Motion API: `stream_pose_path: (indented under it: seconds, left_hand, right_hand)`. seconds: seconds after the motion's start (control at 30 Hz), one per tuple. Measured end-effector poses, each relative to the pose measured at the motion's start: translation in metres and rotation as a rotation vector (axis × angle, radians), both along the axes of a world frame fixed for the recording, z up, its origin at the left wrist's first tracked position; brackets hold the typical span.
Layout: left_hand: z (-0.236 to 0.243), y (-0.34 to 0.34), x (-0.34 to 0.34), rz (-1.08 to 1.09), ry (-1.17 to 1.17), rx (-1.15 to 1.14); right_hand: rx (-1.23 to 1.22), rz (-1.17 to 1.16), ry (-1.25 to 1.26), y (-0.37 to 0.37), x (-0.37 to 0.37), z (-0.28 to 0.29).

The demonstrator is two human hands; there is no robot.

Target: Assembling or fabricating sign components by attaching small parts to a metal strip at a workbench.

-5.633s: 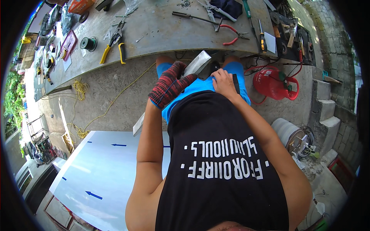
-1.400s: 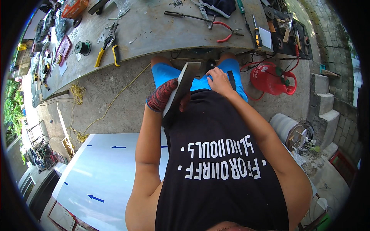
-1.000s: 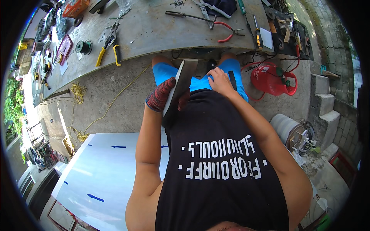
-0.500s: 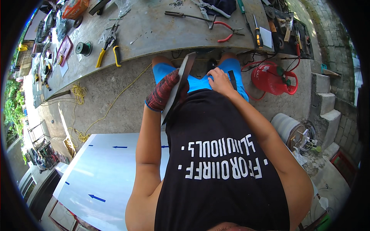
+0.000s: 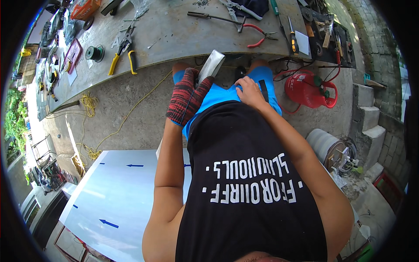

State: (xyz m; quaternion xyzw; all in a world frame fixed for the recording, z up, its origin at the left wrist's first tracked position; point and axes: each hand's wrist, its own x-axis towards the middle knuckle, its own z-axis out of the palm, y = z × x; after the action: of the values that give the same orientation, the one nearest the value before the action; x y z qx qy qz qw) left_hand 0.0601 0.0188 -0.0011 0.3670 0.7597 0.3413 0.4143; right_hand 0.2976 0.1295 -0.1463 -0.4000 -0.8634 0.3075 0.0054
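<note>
Facing the work desk (image 5: 166,46), you held a flat, pale-grey bar (image 5: 211,66) in your left grip (image 5: 188,98), just above the centre of the frame. Gloved fingers were wrapped around the bar, its squared end pointing up and right toward the desk's near edge. A pale sliver beside your left forearm was perhaps its far end; the arm hid what lay between.

Your right grip (image 5: 249,91), bare, rested on the blue shorts (image 5: 220,93) with fingers loosely spread and nothing visible in it. The step in hand appeared to be a one-handed hold of the bar over the lap; the next move seemed to call for a firm clasp and a steady wrist.

The glove was coarse knit in mottled red and black, a soft contrast to the bar's smooth, dull, apparently metallic face. At upper left, yellow-handled snips (image 5: 125,46) and a round spool of dark green wire (image 5: 92,53) lay on the desk's stained, flat top; red-handled pliers (image 5: 265,36) sat at upper right. A rounded red gas cylinder (image 5: 301,91) stood at right on rough concrete, and a glossy pale-blue sheet (image 5: 126,192) filled the lower left.
</note>
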Motion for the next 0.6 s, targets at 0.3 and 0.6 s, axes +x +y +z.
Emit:
stream_pose_path:
  seconds: [0.3, 0.6]
  left_hand:
    - [0.012, 0.000, 0.004, -0.064, 0.170, 0.080]
    - [0.030, 0.005, 0.001, -0.125, 0.314, -0.158]
  right_hand:
    - [0.001, -0.005, -0.016, 0.000, 0.001, -0.001]
    - [-0.015, 0.034, 0.072, 0.001, -0.002, -0.008]
